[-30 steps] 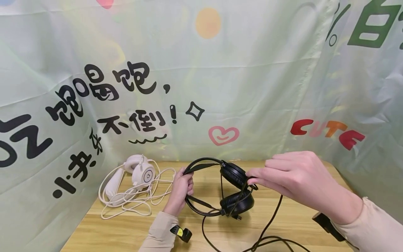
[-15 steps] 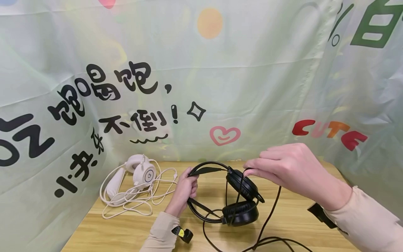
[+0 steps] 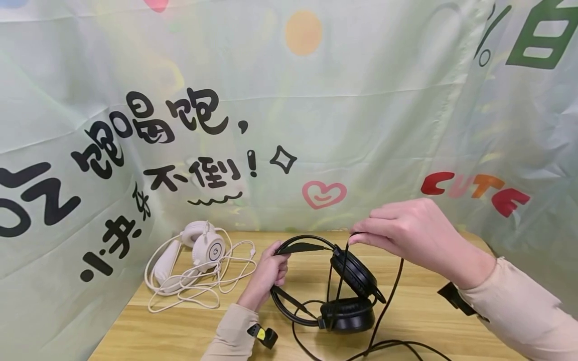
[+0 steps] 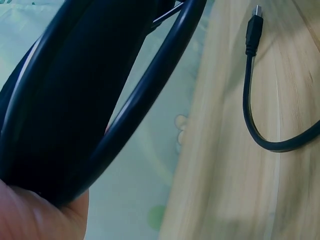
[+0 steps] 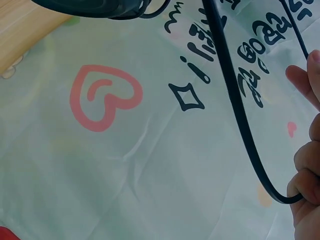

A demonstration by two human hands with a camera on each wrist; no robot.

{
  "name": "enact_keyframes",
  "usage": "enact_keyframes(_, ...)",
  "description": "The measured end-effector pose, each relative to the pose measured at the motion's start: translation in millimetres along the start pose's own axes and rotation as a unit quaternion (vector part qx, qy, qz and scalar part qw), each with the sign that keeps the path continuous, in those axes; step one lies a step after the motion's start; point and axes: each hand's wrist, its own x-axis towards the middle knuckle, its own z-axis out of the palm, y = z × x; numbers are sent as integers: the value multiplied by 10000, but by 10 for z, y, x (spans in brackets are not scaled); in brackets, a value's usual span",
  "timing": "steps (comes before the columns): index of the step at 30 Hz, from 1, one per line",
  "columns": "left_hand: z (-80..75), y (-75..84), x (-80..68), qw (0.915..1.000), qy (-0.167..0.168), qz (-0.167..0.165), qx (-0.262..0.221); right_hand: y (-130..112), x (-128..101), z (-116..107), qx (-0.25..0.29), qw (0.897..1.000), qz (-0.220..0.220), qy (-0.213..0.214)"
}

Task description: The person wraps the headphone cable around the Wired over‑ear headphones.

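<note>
In the head view my left hand (image 3: 267,273) grips the headband of a pair of black headphones (image 3: 347,317). The headband arches toward the left, and the two ear cups are on the right. Above and right of the cups, my right hand (image 3: 408,235) pinches the headphones' black cable (image 3: 345,271) between thumb and fingers. One length hangs from the fingertips down across the cups; another leaves the hand's underside toward the table. The right wrist view shows the cable (image 5: 240,112) looping into the curled fingers. A USB plug (image 4: 254,32) lies over the wooden surface in the left wrist view.
White headphones (image 3: 208,250) with a tangled white cable (image 3: 194,301) lie at the table's back left. More black cable (image 3: 393,343) is coiled at the front. The wooden table (image 3: 149,336) is enclosed by printed cloth (image 3: 361,125) behind and at both sides.
My right hand has risen from beside the upper ear cup, drawing the cable upward. The black headphones have shifted right and a little nearer, still in my left hand. The white headphones lie as before.
</note>
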Motion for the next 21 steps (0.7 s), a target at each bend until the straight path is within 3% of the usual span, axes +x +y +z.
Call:
enact_keyframes(11,71,1,-30,9998,-150,58,96,12,85,117,17,9998,-96,-161)
enact_keyframes(21,86,-15,-31,9994,-282,105,171,22,193,235,46,9997,-226,-57)
